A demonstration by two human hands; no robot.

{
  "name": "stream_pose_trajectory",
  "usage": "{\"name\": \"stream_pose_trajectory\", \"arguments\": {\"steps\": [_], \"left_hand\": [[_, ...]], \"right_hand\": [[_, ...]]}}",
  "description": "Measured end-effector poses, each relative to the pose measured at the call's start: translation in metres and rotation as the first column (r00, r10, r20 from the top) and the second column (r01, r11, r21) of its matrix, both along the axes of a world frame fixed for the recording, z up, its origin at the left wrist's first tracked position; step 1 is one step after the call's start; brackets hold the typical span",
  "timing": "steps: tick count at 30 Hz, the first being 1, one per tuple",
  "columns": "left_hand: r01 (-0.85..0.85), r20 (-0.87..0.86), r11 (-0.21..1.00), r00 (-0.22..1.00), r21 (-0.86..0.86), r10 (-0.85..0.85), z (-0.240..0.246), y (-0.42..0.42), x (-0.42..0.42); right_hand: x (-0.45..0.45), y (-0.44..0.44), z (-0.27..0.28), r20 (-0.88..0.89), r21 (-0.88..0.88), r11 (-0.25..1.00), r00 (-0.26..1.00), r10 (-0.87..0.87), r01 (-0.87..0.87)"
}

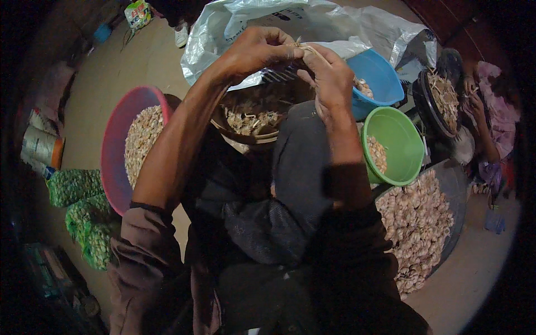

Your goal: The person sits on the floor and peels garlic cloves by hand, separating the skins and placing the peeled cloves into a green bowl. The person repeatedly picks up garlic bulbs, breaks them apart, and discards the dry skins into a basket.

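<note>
My left hand (pixel 261 50) and my right hand (pixel 333 77) meet above a round container (pixel 247 136) of dry husks and plant scraps. Between their fingertips is a thin, dry plant stalk (pixel 312 49), apparently garlic, with a frayed end at my left fingers. The right fingers lie along the stalk, and the left thumb and forefinger pinch near its tip. Whether a bulb is attached is hidden by the fingers. Behind the hands a white woven plastic sack (pixel 377 25) lies spread out. My raised knee (pixel 301 142) is just below the right hand.
At left stands a pink basin (pixel 113 138) of garlic cloves, with green mesh bags (pixel 86 226) beside it. On the right are a blue tub (pixel 379 79), a green bucket (pixel 402 146) and a heap of garlic bulbs (pixel 418 226). Another person's hand (pixel 475 102) is near a black bowl (pixel 425 104).
</note>
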State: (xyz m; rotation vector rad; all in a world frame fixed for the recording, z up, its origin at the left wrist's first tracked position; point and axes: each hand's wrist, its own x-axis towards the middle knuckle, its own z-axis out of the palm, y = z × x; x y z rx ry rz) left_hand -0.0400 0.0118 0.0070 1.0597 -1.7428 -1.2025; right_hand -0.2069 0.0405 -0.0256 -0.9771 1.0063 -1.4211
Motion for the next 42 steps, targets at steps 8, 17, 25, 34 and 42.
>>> {"name": "stream_pose_trajectory", "arguments": {"steps": [8, 17, 25, 34, 42], "left_hand": [[0.140, -0.046, 0.990, 0.989, -0.032, -0.141, 0.002, 0.001, 0.014], [0.158, -0.101, 0.979, 0.984, 0.132, -0.145, 0.006, 0.005, 0.043], [0.099, 0.355, 0.995, 0.930, 0.002, -0.093, -0.009, 0.009, 0.047], [-0.024, -0.041, 0.998, 0.999, -0.051, 0.022, -0.006, 0.010, 0.016], [-0.013, 0.080, 0.965, 0.996, -0.260, 0.035, -0.009, 0.016, 0.012]], "right_hand": [[-0.004, 0.003, 0.005, 0.077, -0.065, 0.987, 0.985, 0.153, -0.148], [-0.014, -0.002, -0.002, 0.344, -0.061, 0.973, 0.911, 0.229, -0.222], [-0.002, 0.001, 0.000, 0.129, -0.044, 0.997, 0.990, 0.064, -0.059], [0.007, 0.003, 0.002, -0.296, -0.268, 0.959, 0.955, 0.008, -0.091], [0.005, 0.002, 0.001, -0.228, -0.122, 0.986, 0.970, 0.083, -0.113]]}}
